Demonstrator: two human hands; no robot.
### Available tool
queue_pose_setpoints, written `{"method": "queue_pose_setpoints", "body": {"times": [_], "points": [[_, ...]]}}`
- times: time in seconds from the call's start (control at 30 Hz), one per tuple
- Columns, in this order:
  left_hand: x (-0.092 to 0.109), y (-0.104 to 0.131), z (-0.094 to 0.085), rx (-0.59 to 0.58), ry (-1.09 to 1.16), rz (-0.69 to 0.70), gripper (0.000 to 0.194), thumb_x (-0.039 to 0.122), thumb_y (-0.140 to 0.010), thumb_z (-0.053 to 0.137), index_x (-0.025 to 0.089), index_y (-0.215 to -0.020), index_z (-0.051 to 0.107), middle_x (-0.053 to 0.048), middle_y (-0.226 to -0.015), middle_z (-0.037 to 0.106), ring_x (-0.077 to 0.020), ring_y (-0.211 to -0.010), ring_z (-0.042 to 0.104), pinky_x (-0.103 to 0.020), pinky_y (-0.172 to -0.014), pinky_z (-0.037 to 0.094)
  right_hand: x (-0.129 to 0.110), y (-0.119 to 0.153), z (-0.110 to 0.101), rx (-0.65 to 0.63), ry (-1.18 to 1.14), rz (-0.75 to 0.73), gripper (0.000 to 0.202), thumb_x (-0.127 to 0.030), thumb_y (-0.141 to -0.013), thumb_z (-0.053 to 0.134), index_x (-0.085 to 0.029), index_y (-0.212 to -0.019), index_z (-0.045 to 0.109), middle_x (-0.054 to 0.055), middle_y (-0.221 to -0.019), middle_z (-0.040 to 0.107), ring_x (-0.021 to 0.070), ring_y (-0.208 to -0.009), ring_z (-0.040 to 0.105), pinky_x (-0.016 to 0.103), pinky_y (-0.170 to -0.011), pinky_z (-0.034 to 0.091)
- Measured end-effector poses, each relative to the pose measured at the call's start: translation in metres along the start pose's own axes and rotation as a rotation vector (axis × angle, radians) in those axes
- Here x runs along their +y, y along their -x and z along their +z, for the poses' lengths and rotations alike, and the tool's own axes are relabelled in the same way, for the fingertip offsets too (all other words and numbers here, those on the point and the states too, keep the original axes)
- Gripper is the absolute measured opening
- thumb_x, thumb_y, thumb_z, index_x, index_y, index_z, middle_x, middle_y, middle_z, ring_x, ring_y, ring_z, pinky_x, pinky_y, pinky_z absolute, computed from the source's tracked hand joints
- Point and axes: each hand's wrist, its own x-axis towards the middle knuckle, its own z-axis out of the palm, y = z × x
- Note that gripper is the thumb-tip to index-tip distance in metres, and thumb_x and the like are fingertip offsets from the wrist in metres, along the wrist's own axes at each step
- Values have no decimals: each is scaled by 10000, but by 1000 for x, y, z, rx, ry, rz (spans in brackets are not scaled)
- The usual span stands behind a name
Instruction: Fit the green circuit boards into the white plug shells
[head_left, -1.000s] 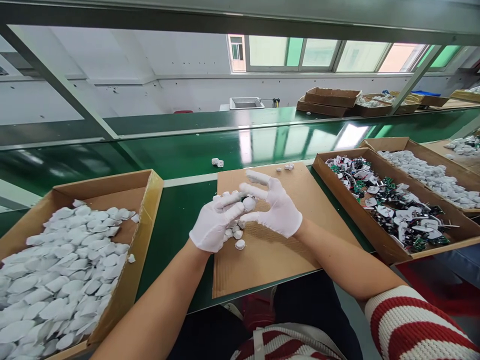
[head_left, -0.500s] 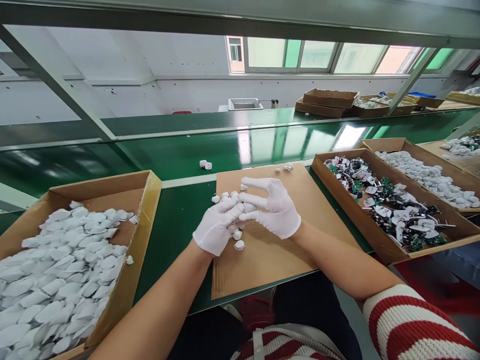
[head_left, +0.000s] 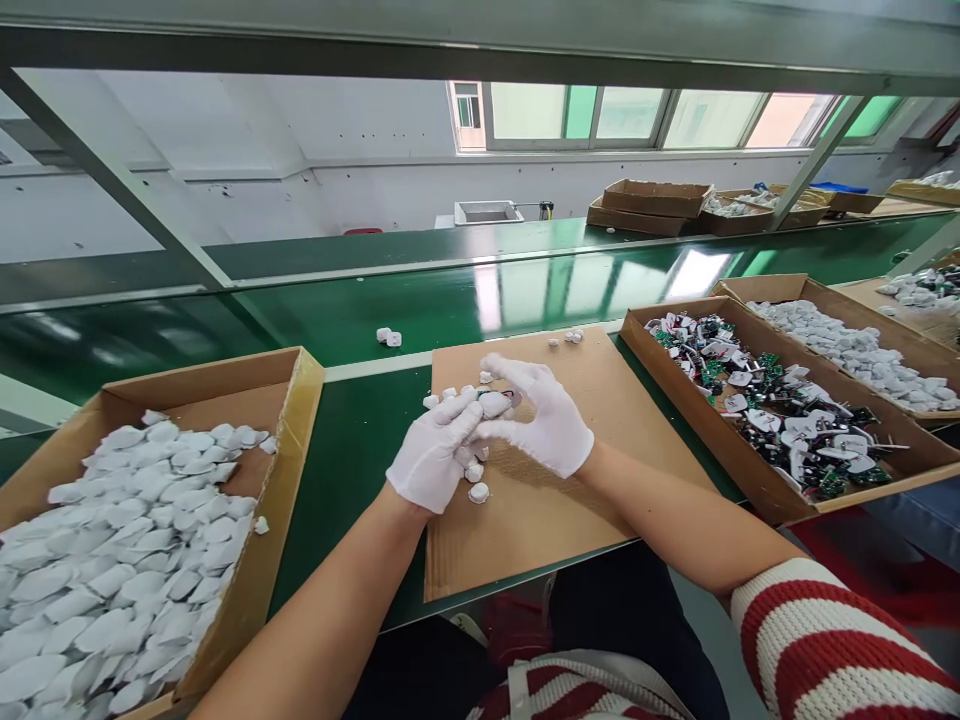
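Observation:
Both hands wear white gloves and meet above the left part of a cardboard sheet (head_left: pixel 555 520). My left hand (head_left: pixel 436 450) is closed on a small white part (head_left: pixel 493 404), with thumb and fingers at its left side. A bit of dark, reddish detail shows at the part's right edge. My right hand (head_left: pixel 541 415) is curved around the part's right side, its thumb below and its fingers above, spread apart. Several small white pieces (head_left: pixel 478 492) lie under and beside my left hand, partly hidden by it.
At left, a cardboard box (head_left: pixel 300 440) holds many white shells. Two boxes at right hold circuit parts (head_left: pixel 817 430) and white pieces (head_left: pixel 862 345). White pieces (head_left: pixel 388 337) lie on the green belt (head_left: pixel 322 320). A metal frame (head_left: pixel 120 180) crosses above.
The white part between my hands has come into clearer view. My right fingers have drawn together and curved. The pair of pieces on the belt has shifted left.

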Motion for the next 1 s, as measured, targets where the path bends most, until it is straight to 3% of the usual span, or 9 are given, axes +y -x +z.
{"method": "queue_pose_setpoints", "body": {"times": [0.07, 0.13, 0.33, 0.53, 0.7, 0.83, 1.0], "points": [[2, 1, -1, -53, 23, 7, 651, 440, -706, 846, 210, -1269, 612, -60, -900, 691, -164, -554, 605, -249, -331, 437, -2, 0, -1, 51, 6, 27, 312, -374, -822, 801, -305, -1124, 770, 38, -1179, 743, 247, -1113, 666, 422, -1035, 509], [3, 2, -1, -93, 22, -1, 612, 443, -706, 843, 206, -1228, 631, -41, -815, 669, -172, -547, 607, -252, -339, 448, -3, 0, -2, 56, 14, 30, 165, -348, -831, 792, -310, -991, 809, 25, -1117, 753, 251, -1086, 678, 416, -1008, 524], [1, 1, 0, 48, -141, 23, 539, 517, -709, 837, 210, -1131, 703, -1, -637, 593, -167, -447, 560, -299, -318, 477, -4, -3, -8, -93, -205, 116, 323, -422, -819, 789, -298, -1117, 781, 30, -1210, 722, 241, -1154, 662, 390, -1037, 545], [-2, -2, 1, 60, -161, -20, 623, 473, -661, 880, 205, -1199, 714, -54, -751, 679, -160, -473, 566, -292, -306, 471, 2, 0, -3, -79, -336, 277, 215, -479, -881, 703, -319, -960, 823, 4, -1086, 751, 245, -1149, 680, 403, -1065, 541], [-2, -2, 3, 70, -70, 22, 664, 462, -627, 899, 188, -1200, 707, -52, -779, 682, -147, -511, 587, -242, -327, 455, 7, -1, -3, -131, -490, 358, 345, -525, -835, 733, -282, -1068, 808, 34, -1229, 735, 261, -1252, 637, 403, -1123, 502], [0, 0, 5, 41, -86, 9, 633, 423, -647, 888, 169, -1200, 716, -68, -817, 694, -135, -518, 567, -229, -319, 424, 3, -1, -5, -103, -321, 318, 228, -455, -815, 781, -305, -981, 825, 17, -1150, 750, 261, -1179, 671, 370, -1035, 555], [2, 2, 7, 35, -65, 29, 596, 381, -666, 877, 172, -1202, 720, -70, -818, 696, -133, -541, 569, -208, -329, 403, -3, 3, -1, 39, -245, 208, 160, -376, -833, 787, -313, -973, 827, 12, -1124, 763, 228, -1136, 678, 369, -1018, 578]]}}
